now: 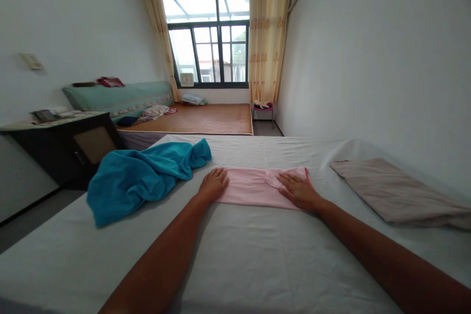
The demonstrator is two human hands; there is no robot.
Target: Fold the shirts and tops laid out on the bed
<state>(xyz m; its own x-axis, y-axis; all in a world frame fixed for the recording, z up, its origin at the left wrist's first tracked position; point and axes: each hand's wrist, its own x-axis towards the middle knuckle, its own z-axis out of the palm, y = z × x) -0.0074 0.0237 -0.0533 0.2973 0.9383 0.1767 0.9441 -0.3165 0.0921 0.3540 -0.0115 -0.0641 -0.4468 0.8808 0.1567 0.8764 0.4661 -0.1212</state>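
Observation:
A pink garment (250,187), folded into a long flat strip, lies on the white sheet (250,255). My left hand (215,184) rests on its left end, fingers stretched out and palm down. On the right end lies my right hand (299,191), flat with its fingers a little spread. Beside that hand, a ruffled or bunched patch shows on the cloth, and a red edge runs along the right end. Neither hand grips the fabric. To the left of the pink garment sits a crumpled teal cloth (147,174).
A folded beige-grey cloth (401,189) lies at the right by the wall. Beyond the white sheet stands a bed with a brown mat (217,117) under a window. A dark cabinet (73,147) is at the left, and a small stool (263,108) stands near the curtain.

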